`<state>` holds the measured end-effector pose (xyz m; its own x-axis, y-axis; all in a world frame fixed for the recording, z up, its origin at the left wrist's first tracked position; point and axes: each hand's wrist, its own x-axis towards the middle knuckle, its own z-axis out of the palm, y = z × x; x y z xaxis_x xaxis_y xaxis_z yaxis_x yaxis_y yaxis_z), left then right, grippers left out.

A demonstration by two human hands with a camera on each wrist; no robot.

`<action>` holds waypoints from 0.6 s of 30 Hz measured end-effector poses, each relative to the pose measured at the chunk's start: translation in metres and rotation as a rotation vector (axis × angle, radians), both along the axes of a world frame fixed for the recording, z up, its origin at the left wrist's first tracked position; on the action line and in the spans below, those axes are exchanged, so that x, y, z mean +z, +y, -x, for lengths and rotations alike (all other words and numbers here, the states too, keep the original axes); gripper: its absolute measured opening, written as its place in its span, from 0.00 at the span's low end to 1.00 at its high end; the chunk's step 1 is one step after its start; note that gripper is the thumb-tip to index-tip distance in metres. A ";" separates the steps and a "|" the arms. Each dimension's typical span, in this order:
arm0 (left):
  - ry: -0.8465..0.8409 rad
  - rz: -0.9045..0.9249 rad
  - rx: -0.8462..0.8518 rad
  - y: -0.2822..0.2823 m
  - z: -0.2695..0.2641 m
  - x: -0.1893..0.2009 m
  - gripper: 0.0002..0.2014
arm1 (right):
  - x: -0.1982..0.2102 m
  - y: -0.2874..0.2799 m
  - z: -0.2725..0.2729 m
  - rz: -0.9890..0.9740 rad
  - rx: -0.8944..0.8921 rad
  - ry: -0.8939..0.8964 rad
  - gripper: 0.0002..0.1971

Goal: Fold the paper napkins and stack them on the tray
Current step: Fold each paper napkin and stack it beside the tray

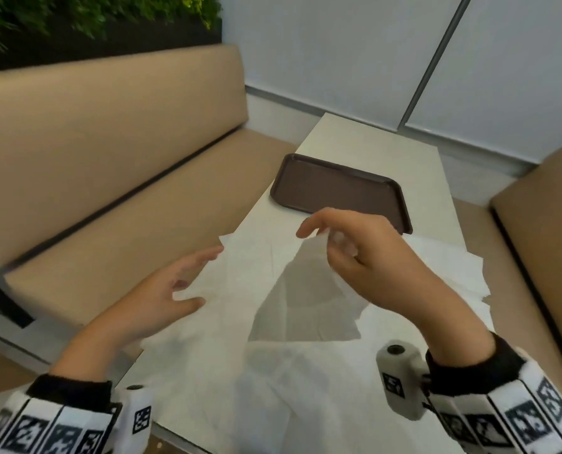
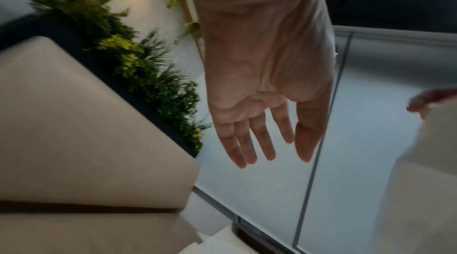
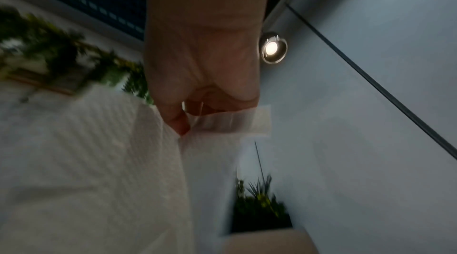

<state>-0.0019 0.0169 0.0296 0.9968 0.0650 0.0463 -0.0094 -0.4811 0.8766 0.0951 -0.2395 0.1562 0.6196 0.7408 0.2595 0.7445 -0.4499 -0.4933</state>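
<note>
My right hand (image 1: 332,240) pinches the top corner of a white paper napkin (image 1: 306,303) and holds it lifted above the table, where it hangs down; the same pinch shows in the right wrist view, with the napkin (image 3: 99,170) draped below the right hand (image 3: 188,119). My left hand (image 1: 188,280) hovers open, fingers spread, at the napkin's left side over other white napkins (image 1: 240,263) lying flat; its straight fingers (image 2: 247,145) hold nothing. An empty dark brown tray (image 1: 338,188) lies farther back on the table.
The white table (image 1: 371,145) is narrow, with tan bench seats (image 1: 109,158) on the left and right. More napkins (image 1: 436,267) lie spread to the right and near the front edge. A grey wall panel and green plants stand behind.
</note>
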 end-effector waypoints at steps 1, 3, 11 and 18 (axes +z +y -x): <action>0.003 0.001 -0.096 -0.009 -0.007 0.008 0.42 | 0.012 0.000 -0.001 -0.012 -0.033 0.036 0.12; 0.054 -0.012 -0.301 -0.032 -0.020 0.021 0.49 | 0.028 -0.001 -0.007 -0.020 -0.094 0.077 0.08; 0.206 0.397 -0.637 -0.090 -0.037 0.030 0.45 | 0.018 -0.031 -0.043 -0.138 -0.430 0.321 0.17; 0.100 0.995 -0.571 -0.094 -0.044 0.041 0.22 | -0.011 -0.070 -0.038 -0.227 -0.517 0.517 0.19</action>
